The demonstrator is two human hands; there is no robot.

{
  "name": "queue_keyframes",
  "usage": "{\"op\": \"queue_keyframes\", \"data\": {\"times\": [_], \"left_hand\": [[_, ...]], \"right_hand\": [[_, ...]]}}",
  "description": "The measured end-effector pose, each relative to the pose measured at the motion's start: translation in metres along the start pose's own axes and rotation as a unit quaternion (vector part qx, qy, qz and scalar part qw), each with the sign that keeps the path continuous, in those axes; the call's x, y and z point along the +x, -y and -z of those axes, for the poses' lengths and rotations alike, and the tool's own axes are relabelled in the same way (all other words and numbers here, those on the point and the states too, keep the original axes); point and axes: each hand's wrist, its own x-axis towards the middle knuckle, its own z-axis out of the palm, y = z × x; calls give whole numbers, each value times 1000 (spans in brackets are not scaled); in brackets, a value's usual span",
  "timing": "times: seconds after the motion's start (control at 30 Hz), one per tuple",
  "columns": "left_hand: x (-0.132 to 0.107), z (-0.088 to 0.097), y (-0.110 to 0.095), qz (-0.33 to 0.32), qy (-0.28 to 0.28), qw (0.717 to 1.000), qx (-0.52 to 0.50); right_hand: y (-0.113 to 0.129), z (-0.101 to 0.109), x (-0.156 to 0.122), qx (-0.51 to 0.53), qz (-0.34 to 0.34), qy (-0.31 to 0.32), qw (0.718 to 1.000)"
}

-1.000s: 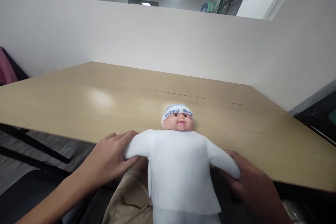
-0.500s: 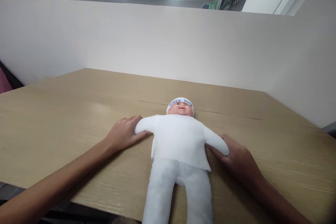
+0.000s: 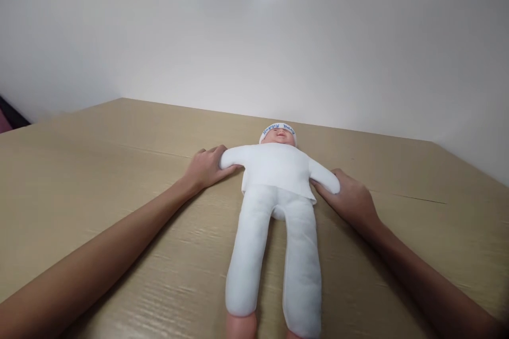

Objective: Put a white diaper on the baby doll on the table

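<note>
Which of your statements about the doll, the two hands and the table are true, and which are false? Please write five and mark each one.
1. The left hand holds one arm of the doll. True.
2. The right hand holds a leg of the doll. False: it holds the other arm.
3. The doll lies face down on the table. False: it lies face up.
4. The hat has blue letters. True.
5. The doll's trousers are white. True.
</note>
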Motion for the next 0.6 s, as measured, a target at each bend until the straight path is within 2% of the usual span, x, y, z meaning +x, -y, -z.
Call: {"op": "queue_keyframes", "data": {"times": [0.1, 0.27, 0.37, 0.6], "left_hand": [[11, -7, 7, -8, -25, 999, -18], [0, -3, 34, -54, -19, 995, -79], [0, -5, 47, -44, -22, 995, -85], [15, -18, 45, -7, -14, 997, -74]], "right_hand": [[-7, -3, 10, 18, 0, -9, 1000], [-36, 0, 4, 38, 106, -33, 993], [-49, -5, 10, 22, 131, -43, 990], [-53, -24, 34, -18, 128, -32, 991]]}}
